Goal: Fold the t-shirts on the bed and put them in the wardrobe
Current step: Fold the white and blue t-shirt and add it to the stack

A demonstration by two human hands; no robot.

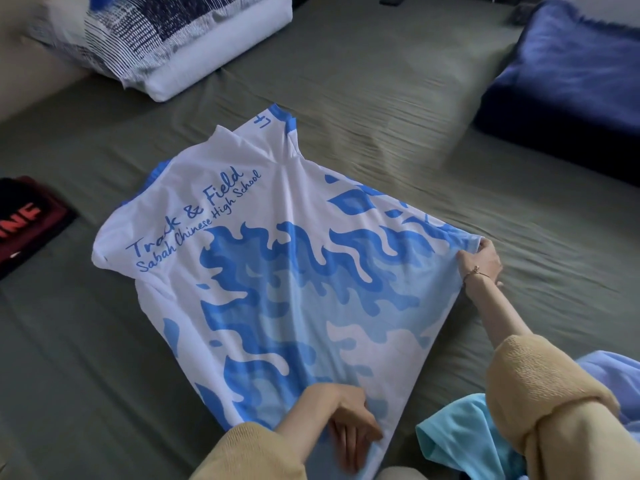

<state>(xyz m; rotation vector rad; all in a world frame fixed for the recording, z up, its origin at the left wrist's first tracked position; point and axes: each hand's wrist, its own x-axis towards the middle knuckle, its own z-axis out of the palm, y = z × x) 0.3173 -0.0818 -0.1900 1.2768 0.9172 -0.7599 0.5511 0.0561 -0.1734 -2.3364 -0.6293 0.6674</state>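
A white t-shirt with blue flame print and blue lettering (277,271) lies spread back-up on the grey-green bed sheet (381,109), collar pointing away from me. My right hand (479,259) pinches the shirt's hem corner at the right. At the near edge my left hand (349,420) rests on the shirt's bottom hem, its fingers lying across the cloth. A light blue t-shirt (460,441) lies crumpled at the lower right beside my right sleeve. A folded black and red t-shirt (27,220) sits at the left edge.
A white and navy patterned pillow (156,39) lies at the back left. A dark blue pillow (568,77) lies at the back right. A pale lilac cloth (616,379) shows at the far right edge.
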